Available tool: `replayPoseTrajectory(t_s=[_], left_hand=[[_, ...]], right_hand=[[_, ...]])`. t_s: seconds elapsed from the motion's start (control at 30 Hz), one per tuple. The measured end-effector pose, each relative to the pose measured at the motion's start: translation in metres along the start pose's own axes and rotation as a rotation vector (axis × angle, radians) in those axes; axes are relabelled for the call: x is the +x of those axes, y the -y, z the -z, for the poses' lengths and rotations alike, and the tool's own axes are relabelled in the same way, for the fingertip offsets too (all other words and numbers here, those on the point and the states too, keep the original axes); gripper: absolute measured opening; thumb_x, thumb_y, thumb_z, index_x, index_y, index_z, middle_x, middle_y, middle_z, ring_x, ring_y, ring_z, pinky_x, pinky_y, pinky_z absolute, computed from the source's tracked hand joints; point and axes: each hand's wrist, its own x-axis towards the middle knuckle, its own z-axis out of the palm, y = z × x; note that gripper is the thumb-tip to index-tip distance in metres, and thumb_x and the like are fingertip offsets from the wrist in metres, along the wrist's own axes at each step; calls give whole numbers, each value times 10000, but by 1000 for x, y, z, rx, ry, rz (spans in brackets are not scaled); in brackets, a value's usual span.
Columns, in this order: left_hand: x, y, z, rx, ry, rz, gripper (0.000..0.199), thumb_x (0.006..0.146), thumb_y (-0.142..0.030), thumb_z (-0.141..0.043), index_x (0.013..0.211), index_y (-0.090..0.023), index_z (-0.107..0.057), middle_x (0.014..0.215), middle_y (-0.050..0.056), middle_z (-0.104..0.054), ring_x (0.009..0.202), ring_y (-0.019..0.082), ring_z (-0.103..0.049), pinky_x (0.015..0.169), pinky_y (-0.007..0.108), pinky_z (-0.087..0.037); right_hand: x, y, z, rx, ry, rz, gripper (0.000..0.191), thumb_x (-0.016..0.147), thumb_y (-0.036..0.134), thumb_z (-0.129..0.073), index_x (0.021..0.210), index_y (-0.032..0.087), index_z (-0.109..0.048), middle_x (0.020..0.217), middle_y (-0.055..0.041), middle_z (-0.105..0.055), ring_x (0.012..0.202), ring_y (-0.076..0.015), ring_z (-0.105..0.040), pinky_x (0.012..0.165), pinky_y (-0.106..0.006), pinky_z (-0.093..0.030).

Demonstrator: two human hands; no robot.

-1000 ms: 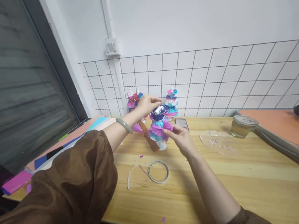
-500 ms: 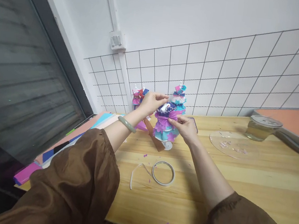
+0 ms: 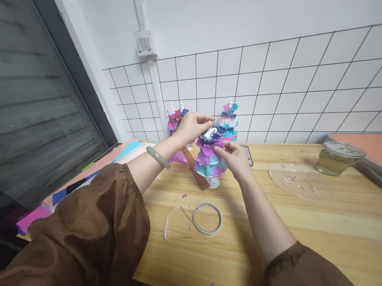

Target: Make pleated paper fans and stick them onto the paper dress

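Observation:
A tiered paper tree (image 3: 209,170), ruffled in purple, light blue and dark blue, stands upright between my hands. On its front sits a purple pleated paper fan (image 3: 210,150), pinched at its right side by the thumb and fingers of my right hand (image 3: 236,159). My left hand (image 3: 193,128) is closed in a pinch at the tree's top left; whatever its fingertips hold is too small to make out. Behind stands a similar paper tree (image 3: 229,122) with a blue rosette and white beads on top. More small paper trees (image 3: 172,121) are partly hidden behind my left hand.
A roll of narrow tape (image 3: 206,232) lies in front with its end pulled out. At right are a clear plate (image 3: 278,175) with small pink bits and a lidded glass container (image 3: 336,163). Coloured paper sheets (image 3: 74,188) lie at left, a phone (image 3: 248,155) behind my right hand.
Both hands stay at the paper tree with nearly the same grip. The view has shifted slightly, and the fan looks turned a little more toward me.

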Motion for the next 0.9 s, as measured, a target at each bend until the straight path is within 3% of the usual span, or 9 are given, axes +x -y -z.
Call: replayPoseTrajectory(t_s=[0.17,0.33,0.5,0.67,0.8,0.9], left_hand=[[0,-2,0,17,12,-1,279,679,-278,-636,907,-121,-670,899,92,-680,836,178,-621,777,309,-474],[-3,-5,1,45,20,-5,325,692,-315,-621,943,-113,-655,902,103,-677,841,188,-618,753,312,-482],[-7,-11,2,23,50,-3,391,706,-365,-616,1001,-108,-624,972,118,-656,910,193,-602,808,315,-464],[-14,-9,2,-48,29,-21,607,731,-395,-597,1259,-153,-421,1048,120,-630,970,189,-577,878,329,-424],[-26,5,1,-9,-79,-2,720,721,-438,-599,1333,-224,-288,1191,115,-540,1128,205,-483,954,360,-363],[-39,18,-1,24,-88,2,851,666,-421,-661,1360,-245,-201,1274,129,-456,1214,220,-394,980,363,-336]], right_hand=[[-1,4,-3,-39,-1,-4,333,629,409,-662,845,156,-654,713,-30,-649,561,-138,-528,546,-273,-419],[-1,3,-5,61,10,-17,313,630,389,-671,849,169,-628,782,-41,-655,636,-155,-569,598,-276,-441],[0,3,-6,62,-16,9,274,628,357,-677,804,159,-607,703,-23,-623,598,-136,-536,560,-261,-419],[1,5,-8,27,-24,14,286,634,354,-667,837,164,-598,721,-29,-628,623,-147,-543,582,-276,-431],[0,7,-9,56,-33,23,289,632,353,-667,841,167,-592,761,-40,-635,670,-160,-564,619,-288,-446],[0,7,-9,57,-23,15,289,636,357,-662,852,178,-597,792,-44,-644,702,-172,-577,636,-298,-454]])
